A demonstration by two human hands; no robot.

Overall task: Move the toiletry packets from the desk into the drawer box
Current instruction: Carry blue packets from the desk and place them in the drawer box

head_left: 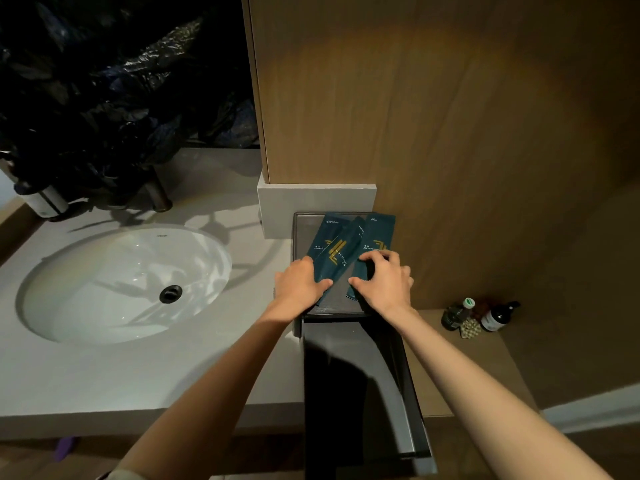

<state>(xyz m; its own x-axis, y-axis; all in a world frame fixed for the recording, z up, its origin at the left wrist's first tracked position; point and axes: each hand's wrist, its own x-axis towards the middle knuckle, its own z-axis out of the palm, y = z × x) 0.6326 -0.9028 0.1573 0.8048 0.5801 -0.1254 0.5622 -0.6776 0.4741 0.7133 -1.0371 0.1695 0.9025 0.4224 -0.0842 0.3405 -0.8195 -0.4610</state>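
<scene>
Where the fingertips land, three packets (353,237) lie fanned and overlapping: long dark-teal sachets with gold stripes and small white print. The left hand (299,284) lays its thumb across the near end of the leftmost packet (329,233) and curls its fingers at that packet's left edge, gripping it. The right hand (384,282) arches its spread fingers, tips and thumb on the rightmost packet (377,237); whether it pinches or only presses, I cannot tell. Under both hands the packets rest on a dark box (300,233). Nearer than the wrists, its drawer (405,393) stands pulled out. A sink (121,271) lies left of the left hand, and bottles (498,317) stand right of the right hand.
</scene>
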